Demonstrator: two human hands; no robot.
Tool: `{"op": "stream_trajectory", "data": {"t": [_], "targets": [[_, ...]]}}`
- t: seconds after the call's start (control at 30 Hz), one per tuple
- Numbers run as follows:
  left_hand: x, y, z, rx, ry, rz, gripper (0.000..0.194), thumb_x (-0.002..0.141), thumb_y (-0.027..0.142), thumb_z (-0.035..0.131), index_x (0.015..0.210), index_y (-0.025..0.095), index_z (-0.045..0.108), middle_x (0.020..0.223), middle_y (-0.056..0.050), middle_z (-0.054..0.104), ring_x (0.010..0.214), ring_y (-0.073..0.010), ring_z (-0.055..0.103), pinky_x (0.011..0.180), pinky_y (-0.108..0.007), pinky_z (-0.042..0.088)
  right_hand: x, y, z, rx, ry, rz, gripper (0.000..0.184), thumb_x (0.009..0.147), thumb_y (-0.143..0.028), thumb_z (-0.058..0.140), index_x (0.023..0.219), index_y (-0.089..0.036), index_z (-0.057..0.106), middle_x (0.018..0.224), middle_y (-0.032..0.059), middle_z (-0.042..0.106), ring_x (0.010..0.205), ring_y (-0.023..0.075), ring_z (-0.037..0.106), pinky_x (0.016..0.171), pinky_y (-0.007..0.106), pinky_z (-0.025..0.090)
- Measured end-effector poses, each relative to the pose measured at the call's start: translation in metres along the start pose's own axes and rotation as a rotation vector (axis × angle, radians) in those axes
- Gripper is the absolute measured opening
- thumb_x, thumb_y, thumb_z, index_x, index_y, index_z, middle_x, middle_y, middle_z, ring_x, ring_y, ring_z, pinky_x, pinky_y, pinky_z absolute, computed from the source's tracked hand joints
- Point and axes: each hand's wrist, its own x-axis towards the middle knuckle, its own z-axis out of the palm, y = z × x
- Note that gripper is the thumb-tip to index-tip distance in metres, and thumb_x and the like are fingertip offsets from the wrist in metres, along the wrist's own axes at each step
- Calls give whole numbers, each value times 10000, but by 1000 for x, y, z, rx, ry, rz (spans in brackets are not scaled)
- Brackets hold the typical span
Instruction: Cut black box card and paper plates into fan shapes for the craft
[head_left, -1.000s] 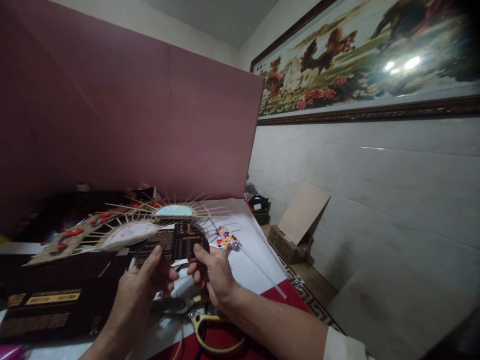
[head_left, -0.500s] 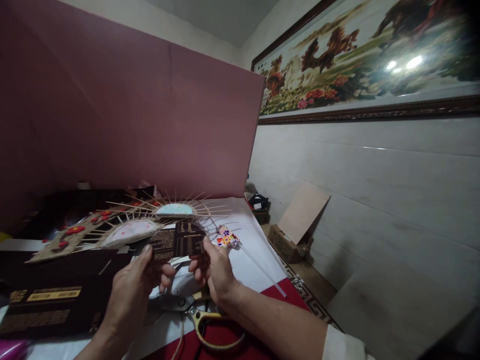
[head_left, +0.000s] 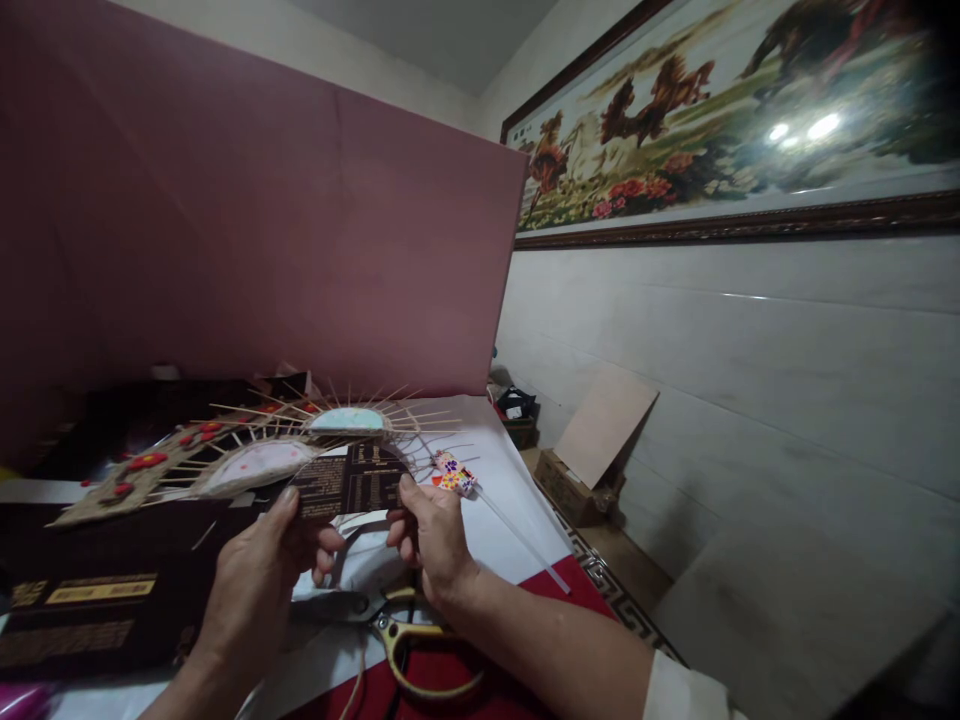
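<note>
Both hands hold up a black cardboard piece with gold print [head_left: 351,486], rounded along its top edge. My left hand [head_left: 259,580] pinches its left lower edge with thumb and fingers. My right hand [head_left: 433,540] pinches its right lower corner. Under the hands, yellow-handled scissors [head_left: 397,630] lie on the white and red table cover [head_left: 502,520]. Just behind the card sit two fan-like crafts with radiating wooden sticks, one with a pink centre [head_left: 259,463] and one with a pale blue centre [head_left: 349,420].
A large black printed card sheet [head_left: 90,590] lies at the left. A small multicoloured piece on a clear stick [head_left: 454,476] rests right of the card. A maroon board [head_left: 262,220] stands behind the table. Cardboard boxes [head_left: 577,480] sit on the floor by the tiled wall.
The black card has been turned and lowered a little between the hands, with its left end dropping. My left hand moved slightly left and down; my right thumb shifted along the card's right edge.
</note>
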Motion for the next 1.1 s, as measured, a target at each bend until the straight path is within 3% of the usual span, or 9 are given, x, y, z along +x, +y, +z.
{"op": "stream_trajectory", "data": {"t": [0.13,0.3,0.4,0.6,0.8,1.0,1.1], "targets": [[2,-4,0,0,-68,-60,429,722,567,651,714,141,703,517,-78,665,403,-172,532,391,-277,410,-2,0,1,-1,1,-42,531,681,-672,619,614,-152,536,395,-25,527,263,32,326,283,165,149],[1,-12,-1,190,-194,-50,390,719,508,696,587,142,706,549,-71,658,474,-160,547,464,-273,437,-5,4,1,-33,-116,-52,581,690,-717,613,624,-144,549,440,-12,562,283,37,373,289,161,185],[-2,-10,-2,190,-191,-60,395,711,504,700,559,141,718,550,-82,659,481,-160,536,473,-275,431,-5,8,0,-34,-184,-80,611,691,-751,600,647,-143,556,467,-6,574,316,49,426,295,157,224],[-2,-11,-3,311,-243,-20,426,750,534,651,562,157,721,570,-82,660,524,-162,547,530,-276,441,-8,4,2,74,-251,-33,449,607,-521,805,685,-142,578,531,-20,591,351,49,437,311,163,261],[-3,-13,-4,222,-228,31,359,751,486,677,584,169,702,540,-47,624,485,-155,526,458,-274,416,-12,0,4,88,-209,-45,371,636,-443,784,632,-139,571,498,-21,576,340,40,401,320,163,243],[-1,-8,-3,162,-147,-5,358,685,471,736,540,145,714,513,-78,643,446,-150,526,429,-265,408,-9,3,3,174,-258,8,501,587,-563,813,742,-138,596,558,-5,613,381,62,462,323,167,291],[-1,-8,-2,155,-159,-24,358,672,466,748,514,148,707,521,-84,652,454,-146,535,428,-253,409,-10,3,4,174,-272,45,490,557,-530,839,729,-132,610,574,-5,607,398,65,467,330,173,307]]}}
